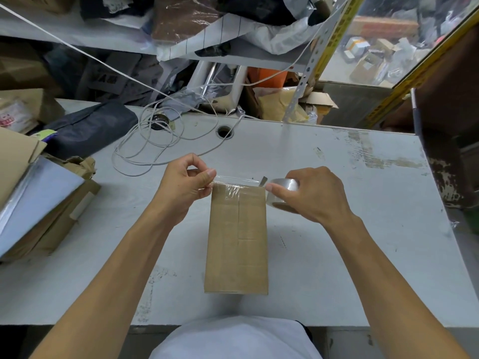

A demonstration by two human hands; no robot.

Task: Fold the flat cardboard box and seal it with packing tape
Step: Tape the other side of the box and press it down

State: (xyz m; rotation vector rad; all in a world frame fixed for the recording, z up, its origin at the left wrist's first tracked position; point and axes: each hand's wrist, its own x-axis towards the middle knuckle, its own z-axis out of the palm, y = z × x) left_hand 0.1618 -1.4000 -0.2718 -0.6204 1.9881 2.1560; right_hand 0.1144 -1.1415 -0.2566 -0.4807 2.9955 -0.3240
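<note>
Tape (pixel 234 180) stretched between hands over folded box (pixel 237 239).

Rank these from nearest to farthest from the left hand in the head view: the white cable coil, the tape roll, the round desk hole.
From the left hand:
1. Tape roll, to its right, held in the right hand.
2. White cable coil, beyond it, to the left.
3. Round desk hole, farther back; close to the coil's rank.

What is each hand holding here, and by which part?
The left hand pinches the free end of the clear tape strip. The right hand grips the tape roll around its outer rim. Neither holds the cardboard box.
</note>
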